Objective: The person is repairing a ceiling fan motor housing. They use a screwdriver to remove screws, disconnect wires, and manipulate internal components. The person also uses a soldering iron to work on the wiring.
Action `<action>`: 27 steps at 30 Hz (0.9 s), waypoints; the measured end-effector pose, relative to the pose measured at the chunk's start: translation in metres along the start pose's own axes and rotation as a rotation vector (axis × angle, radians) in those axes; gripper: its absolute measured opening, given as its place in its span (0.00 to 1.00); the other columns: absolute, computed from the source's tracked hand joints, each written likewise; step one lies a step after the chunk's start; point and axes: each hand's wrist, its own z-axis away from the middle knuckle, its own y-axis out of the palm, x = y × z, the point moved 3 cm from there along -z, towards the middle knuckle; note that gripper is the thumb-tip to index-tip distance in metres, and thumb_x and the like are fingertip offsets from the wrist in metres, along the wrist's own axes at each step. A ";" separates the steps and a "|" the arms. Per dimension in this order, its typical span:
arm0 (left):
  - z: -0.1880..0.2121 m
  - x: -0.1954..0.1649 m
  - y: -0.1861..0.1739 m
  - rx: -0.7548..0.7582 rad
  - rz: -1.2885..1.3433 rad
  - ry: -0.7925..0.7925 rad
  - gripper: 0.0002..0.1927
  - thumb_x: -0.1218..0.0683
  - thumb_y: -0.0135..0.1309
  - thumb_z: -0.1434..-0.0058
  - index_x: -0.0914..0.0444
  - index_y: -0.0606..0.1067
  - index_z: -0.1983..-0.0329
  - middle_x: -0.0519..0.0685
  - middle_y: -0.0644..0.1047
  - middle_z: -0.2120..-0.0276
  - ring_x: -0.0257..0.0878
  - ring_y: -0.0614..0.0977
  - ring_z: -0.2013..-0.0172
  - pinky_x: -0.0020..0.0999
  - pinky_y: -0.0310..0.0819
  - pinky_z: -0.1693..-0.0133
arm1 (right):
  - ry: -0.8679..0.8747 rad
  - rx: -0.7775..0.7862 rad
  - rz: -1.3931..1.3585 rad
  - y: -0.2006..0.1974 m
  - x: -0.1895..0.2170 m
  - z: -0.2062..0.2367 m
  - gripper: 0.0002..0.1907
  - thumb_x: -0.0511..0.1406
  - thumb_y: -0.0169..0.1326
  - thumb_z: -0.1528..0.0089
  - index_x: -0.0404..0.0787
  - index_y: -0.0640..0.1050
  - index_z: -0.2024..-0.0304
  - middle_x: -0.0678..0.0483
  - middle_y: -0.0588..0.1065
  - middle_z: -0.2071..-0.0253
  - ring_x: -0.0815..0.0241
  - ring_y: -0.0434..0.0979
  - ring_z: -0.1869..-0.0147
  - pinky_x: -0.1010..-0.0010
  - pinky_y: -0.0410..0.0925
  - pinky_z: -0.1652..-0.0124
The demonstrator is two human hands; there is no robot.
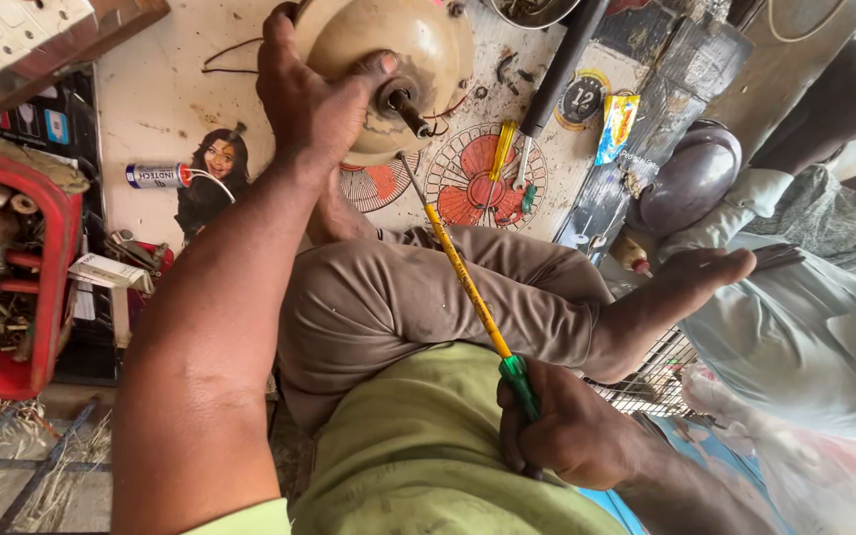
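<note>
My left hand [311, 97] grips the side of a beige round fan motor housing [410, 40] that lies on the floor, its dark shaft [406, 103] pointing toward me. My right hand [569, 428] is closed around the green handle of a long screwdriver [468, 282] with a yellow shank. Its thin metal tip reaches up to the lower rim of the housing. I sit cross-legged, my knee and bare foot [697, 277] lying between the two hands.
A red crate [59, 297] of metal parts stands at left, a small spray can [159, 175] near it. Another yellow screwdriver [502, 151] and a black-handled tool [559, 67] lie beside the housing. A dark dome cover [691, 178] and another person's clothed legs [804, 317] are at right.
</note>
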 end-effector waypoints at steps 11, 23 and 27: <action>0.001 0.006 -0.003 0.029 0.077 -0.001 0.39 0.54 0.79 0.42 0.66 0.66 0.36 0.58 0.77 0.43 0.49 0.85 0.44 0.40 0.81 0.44 | -0.065 0.160 -0.480 -0.008 -0.021 0.004 0.26 0.18 0.49 0.58 0.35 0.68 0.57 0.49 0.74 0.79 0.55 0.72 0.79 0.68 0.63 0.78; 0.021 -0.062 0.022 0.001 -0.265 -0.083 0.56 0.50 0.77 0.59 0.66 0.60 0.30 0.59 0.69 0.40 0.53 0.73 0.42 0.47 0.72 0.42 | -0.437 0.148 -0.476 -0.064 -0.114 -0.049 0.28 0.20 0.54 0.51 0.35 0.71 0.47 0.49 0.76 0.70 0.53 0.78 0.67 0.62 0.74 0.66; 0.062 -0.053 0.021 0.007 -0.207 0.338 0.50 0.58 0.76 0.59 0.64 0.66 0.32 0.56 0.72 0.41 0.52 0.74 0.42 0.46 0.73 0.41 | -0.305 -0.216 -0.116 -0.101 -0.188 -0.018 0.22 0.24 0.54 0.52 0.33 0.74 0.54 0.46 0.81 0.68 0.53 0.83 0.67 0.62 0.79 0.66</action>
